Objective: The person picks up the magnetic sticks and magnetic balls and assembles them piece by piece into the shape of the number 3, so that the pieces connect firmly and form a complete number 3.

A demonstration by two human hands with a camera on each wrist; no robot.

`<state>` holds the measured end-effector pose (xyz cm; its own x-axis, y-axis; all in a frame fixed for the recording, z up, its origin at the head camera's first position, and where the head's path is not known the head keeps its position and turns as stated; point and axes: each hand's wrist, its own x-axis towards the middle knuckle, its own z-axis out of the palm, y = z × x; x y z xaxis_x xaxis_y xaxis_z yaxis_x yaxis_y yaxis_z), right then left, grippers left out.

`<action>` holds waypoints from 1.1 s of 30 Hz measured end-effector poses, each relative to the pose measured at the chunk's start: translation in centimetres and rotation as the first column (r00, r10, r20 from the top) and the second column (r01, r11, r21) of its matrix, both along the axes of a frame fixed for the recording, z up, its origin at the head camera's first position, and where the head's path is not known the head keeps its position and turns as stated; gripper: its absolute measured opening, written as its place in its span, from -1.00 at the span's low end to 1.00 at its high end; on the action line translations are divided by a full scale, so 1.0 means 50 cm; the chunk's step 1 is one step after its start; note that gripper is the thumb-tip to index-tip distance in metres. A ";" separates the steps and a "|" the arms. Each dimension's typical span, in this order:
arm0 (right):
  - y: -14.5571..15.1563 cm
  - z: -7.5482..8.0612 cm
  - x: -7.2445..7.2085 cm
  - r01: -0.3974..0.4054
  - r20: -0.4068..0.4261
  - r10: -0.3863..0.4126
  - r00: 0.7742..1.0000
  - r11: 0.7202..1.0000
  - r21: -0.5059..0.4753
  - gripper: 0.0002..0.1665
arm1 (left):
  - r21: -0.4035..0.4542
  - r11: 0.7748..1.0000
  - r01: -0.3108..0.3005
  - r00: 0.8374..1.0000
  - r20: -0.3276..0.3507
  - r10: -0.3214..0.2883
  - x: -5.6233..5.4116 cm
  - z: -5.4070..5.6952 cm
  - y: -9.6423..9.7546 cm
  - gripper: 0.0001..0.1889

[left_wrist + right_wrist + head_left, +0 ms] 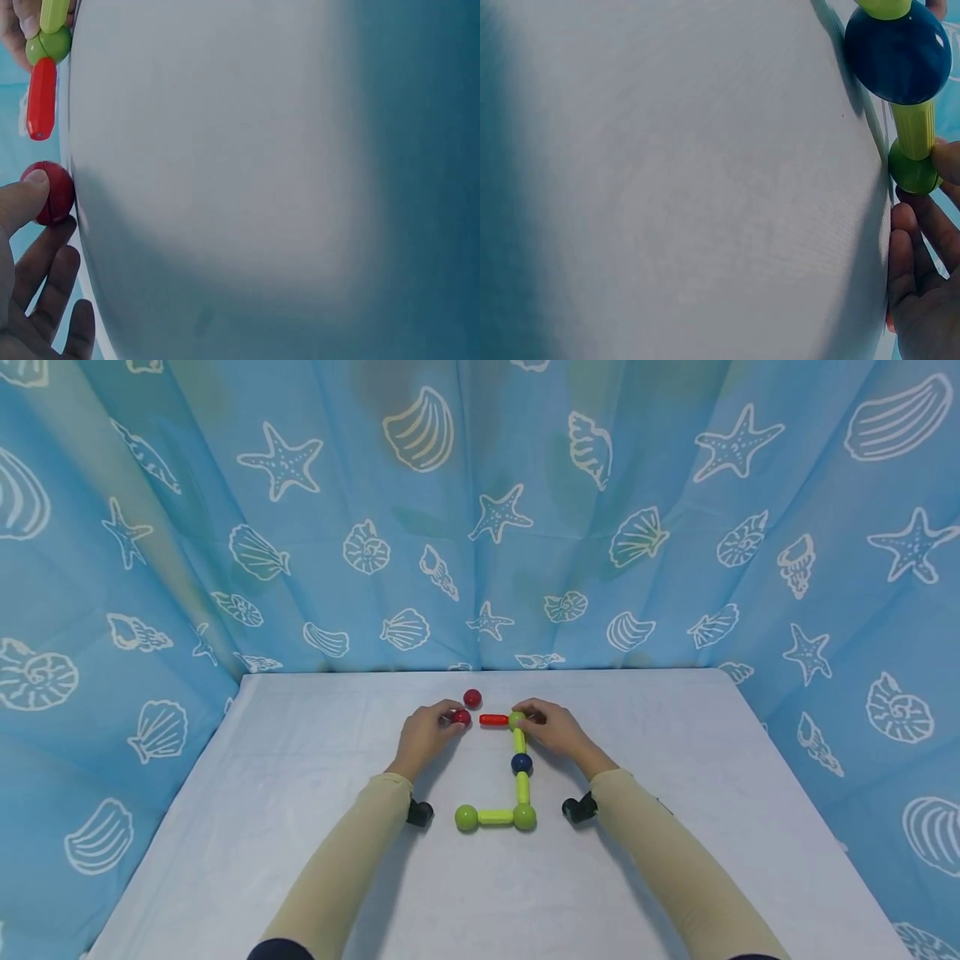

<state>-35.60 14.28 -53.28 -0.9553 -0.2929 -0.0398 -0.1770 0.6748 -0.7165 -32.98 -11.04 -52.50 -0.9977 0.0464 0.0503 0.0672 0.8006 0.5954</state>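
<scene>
My left hand (424, 737) pinches a red ball (461, 717) between thumb and fingers; the ball's seam shows in the left wrist view. A short gap separates this ball from the free end of a red rod (493, 720). That rod's other end joins a green ball (517, 720), which my right hand (558, 731) holds between thumb and fingertips. From there a yellow-green rod (915, 131) leads to a dark blue ball (522, 763). Another yellow-green rod (522, 788) continues to a corner green ball (525, 817), where a third rod (496, 817) runs left to an end green ball (467, 817).
A second red ball (472, 698) lies loose just beyond the held one. Everything lies on a white-covered table (300, 827). A blue curtain (465, 568) with white shell prints stands behind it and along both sides. Dark devices (422, 814) sit at the wrists.
</scene>
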 end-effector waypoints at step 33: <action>0.002 0.002 0.004 0.001 0.004 0.000 1.000 1.000 -0.004 -0.61 | 0.120 0.993 0.023 0.999 0.030 -0.027 0.002 -0.006 0.016 -0.51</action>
<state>-35.38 14.36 -53.20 -0.9553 -0.2926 -0.0427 -0.1736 0.6719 -0.7200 -32.87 -10.24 -52.79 -0.9974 0.0671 0.0257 0.0663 0.7218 0.6889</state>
